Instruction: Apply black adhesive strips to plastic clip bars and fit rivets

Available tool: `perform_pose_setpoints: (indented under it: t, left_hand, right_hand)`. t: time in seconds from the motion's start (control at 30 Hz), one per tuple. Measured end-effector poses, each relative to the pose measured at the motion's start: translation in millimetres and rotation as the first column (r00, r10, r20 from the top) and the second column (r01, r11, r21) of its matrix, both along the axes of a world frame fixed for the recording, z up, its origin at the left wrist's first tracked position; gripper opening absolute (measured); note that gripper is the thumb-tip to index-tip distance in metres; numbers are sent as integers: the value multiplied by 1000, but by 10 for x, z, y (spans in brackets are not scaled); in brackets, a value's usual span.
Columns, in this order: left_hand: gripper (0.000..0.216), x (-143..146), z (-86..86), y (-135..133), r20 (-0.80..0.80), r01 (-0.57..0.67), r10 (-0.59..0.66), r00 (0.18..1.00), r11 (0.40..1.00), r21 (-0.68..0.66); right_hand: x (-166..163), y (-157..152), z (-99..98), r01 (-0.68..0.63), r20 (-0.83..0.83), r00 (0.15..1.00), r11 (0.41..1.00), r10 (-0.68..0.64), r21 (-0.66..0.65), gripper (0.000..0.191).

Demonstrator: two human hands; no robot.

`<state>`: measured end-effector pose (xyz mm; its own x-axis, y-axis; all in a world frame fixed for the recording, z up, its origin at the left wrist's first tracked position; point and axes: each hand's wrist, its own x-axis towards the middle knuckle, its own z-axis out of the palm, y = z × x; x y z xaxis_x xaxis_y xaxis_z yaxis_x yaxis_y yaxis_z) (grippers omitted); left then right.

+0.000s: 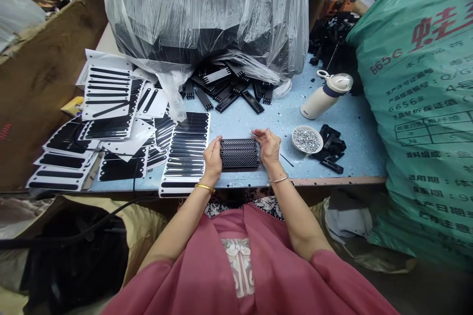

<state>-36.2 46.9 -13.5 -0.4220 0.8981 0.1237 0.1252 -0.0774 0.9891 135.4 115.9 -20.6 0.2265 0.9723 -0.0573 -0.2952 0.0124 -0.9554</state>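
Note:
Near the front edge of the blue table, a row of black perforated plastic strips (pixel 240 153) lies side by side in a block. My left hand (pixel 213 158) grips the block's left end, fingers closed along it. At the right end, my right hand (pixel 269 146) is held with its fingers stretched out and apart, beside the strips. Just left of my left hand lies a white sheet of black adhesive strips (pixel 185 155). To the right stands a white bowl (pixel 307 140) full of small silvery pieces, with a thin dark stick (pixel 287 160) before it.
Black plastic parts (pixel 229 88) spill from a large clear plastic bag (pixel 207 10) at the back. A beige bottle (pixel 325 96) and black pieces (pixel 331 147) are on the right, near a green sack (pixel 417 108). Sticker sheets (pixel 107 88) pile up left. Two other people appear at the top corners.

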Motion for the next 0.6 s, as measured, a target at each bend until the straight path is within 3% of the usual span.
perform_pose_setpoints:
  t: [0.27, 0.4, 0.5, 0.6]
  left_hand:
    - [45, 30, 5, -20, -17, 3, -2, 1000, 999, 33]
    - [47, 20, -39, 4, -28, -1, 2, 1000, 1000, 31]
    - [45, -11, -106, 31, -22, 27, -27, 999, 1000, 5]
    - [43, -44, -117, -15, -46, 44, -43, 998, 999, 22]
  right_hand:
    - [-122, -1, 22, -25, 8, 1000, 1000, 25, -11, 52]
    - [-24, 5, 93, 14, 37, 999, 1000, -14, 22, 49]
    - [225, -202, 204, 35, 229, 972, 996, -54, 88, 44]
    - [535, -612, 269, 28, 528, 845, 993, -83, 111, 43]
